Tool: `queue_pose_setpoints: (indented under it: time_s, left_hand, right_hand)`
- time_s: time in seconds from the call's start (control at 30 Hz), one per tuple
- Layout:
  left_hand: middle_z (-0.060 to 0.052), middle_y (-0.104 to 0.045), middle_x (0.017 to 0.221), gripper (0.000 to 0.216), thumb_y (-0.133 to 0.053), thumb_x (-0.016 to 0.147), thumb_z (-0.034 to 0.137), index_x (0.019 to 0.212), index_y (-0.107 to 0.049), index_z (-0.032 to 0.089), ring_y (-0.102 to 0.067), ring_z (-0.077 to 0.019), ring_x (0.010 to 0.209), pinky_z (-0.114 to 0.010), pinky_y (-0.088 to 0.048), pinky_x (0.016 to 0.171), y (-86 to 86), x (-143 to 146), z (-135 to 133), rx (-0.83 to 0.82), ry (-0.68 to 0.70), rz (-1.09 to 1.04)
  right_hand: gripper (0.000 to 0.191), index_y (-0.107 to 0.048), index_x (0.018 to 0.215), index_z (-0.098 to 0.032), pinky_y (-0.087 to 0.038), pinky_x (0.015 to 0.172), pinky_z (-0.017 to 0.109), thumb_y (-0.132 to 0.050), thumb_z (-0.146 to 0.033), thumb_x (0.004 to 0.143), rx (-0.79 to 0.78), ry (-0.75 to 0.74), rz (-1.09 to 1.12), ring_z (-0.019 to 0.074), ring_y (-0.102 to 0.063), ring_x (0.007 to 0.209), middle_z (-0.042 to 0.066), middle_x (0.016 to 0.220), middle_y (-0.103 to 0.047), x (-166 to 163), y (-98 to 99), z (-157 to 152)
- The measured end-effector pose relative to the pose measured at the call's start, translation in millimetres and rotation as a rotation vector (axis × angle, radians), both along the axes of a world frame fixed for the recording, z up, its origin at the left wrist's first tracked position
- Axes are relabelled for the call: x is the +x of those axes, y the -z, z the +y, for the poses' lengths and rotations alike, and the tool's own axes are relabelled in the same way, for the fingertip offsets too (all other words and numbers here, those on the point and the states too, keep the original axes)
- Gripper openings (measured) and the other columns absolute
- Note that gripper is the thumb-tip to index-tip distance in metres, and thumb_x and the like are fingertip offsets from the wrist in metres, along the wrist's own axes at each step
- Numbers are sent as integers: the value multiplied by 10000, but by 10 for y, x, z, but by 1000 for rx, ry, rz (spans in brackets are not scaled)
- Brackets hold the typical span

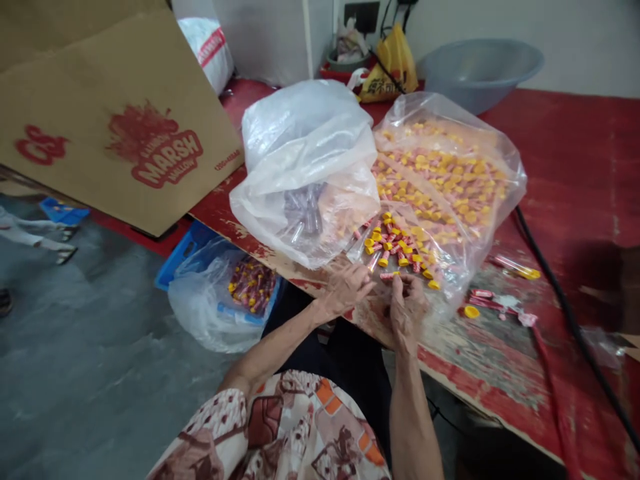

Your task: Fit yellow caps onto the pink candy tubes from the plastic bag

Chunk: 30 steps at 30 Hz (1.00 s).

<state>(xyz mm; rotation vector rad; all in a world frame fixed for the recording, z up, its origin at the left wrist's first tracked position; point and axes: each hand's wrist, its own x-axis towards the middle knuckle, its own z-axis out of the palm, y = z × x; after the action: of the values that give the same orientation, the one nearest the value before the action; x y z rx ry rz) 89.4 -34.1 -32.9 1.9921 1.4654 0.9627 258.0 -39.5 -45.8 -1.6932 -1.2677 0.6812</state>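
Observation:
My left hand [345,288] rests at the near edge of the worn red table [575,200], fingers curled toward a small tube I can barely make out. My right hand [407,303] is pinched on a small red piece, with a yellow cap just above its fingertips. In front of both hands lies a heap of red tubes with yellow caps [397,247] on clear plastic. Behind the heap sits a big clear bag [445,173] full of the same yellow-capped pieces. A second clear bag [305,173] to the left holds clear empty tubes.
A cardboard box [115,113] printed "MARSH MALLOW" leans at the left. Below the table a blue crate [187,250] and a plastic bag [220,300] hold filled tubes. A grey basin [480,67] stands at the back. A black cable [565,300] crosses the table's right; loose caps and tubes [493,300] lie nearby.

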Motion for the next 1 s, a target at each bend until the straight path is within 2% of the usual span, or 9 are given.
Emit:
queue_pose_setpoints:
  time_s: [0.1,0.23,0.33,0.47,0.53,0.63,0.77,0.9,1.0]
  left_hand:
    - [-17,-661,837,96,-692,910,235,858,-615,213,-650,-193,819,-314,-533,788,34,-38,19,-121,32,-89]
    - [6,-675,810,214,-692,929,387,1015,-687,192,-637,-136,707,-254,-521,676,-45,-203,15,-401,27,-498]
    - [-24,-711,891,302,-700,938,445,1086,-674,183,-692,-143,765,-250,-544,699,-68,-302,-15,-451,-64,-678]
    - [-37,-694,885,94,-714,909,265,925,-643,206,-702,-191,841,-330,-578,824,-34,-270,-44,-203,-106,-348]
    - [-34,-657,807,158,-709,863,143,802,-584,218,-694,-225,848,-374,-578,867,-47,-196,-55,-120,-72,-110]
    - [-68,-675,869,159,-681,896,117,837,-584,227,-696,-275,917,-428,-582,906,-74,-87,-55,-63,7,61]
    - [-93,-691,1011,93,-615,986,162,942,-613,243,-693,-295,1034,-452,-582,964,-39,2,-93,43,-59,29]
    - [-67,-671,904,159,-626,941,90,886,-605,238,-693,-280,912,-416,-594,855,26,-55,-145,11,-13,-32]
    - [-79,-691,961,115,-623,957,118,926,-634,228,-693,-270,967,-405,-584,915,31,-208,-183,59,-65,-111]
  right_hand:
    - [501,-643,898,-244,-504,738,378,-489,-717,957,3,14,-9,251,-670,755,94,863,-746,-12,-9,-4]
    - [453,-636,907,-243,-518,773,378,-507,-673,959,-13,-14,19,250,-683,792,88,879,-760,-26,-27,-20]
    - [443,-646,931,-236,-516,785,373,-495,-651,968,-16,-19,32,239,-679,798,83,918,-768,-24,-25,-4]
    - [432,-671,963,-223,-511,761,353,-492,-615,987,-22,-36,15,221,-668,782,80,931,-768,5,-5,-2]
    - [415,-679,970,-219,-505,746,340,-514,-600,984,-20,-42,4,216,-672,786,72,922,-760,26,12,-24]
    - [434,-653,942,-217,-488,693,330,-544,-637,962,-2,24,-28,209,-650,733,53,852,-715,50,69,-24]
    - [495,-633,903,-221,-473,653,337,-541,-706,944,60,35,-87,191,-586,648,31,787,-652,60,135,2]
    - [499,-622,887,-228,-483,651,351,-553,-721,924,52,49,-103,196,-579,637,29,768,-638,74,97,11]
    - [482,-617,871,-241,-494,641,365,-569,-719,914,45,64,-115,206,-583,623,25,739,-627,47,32,12]
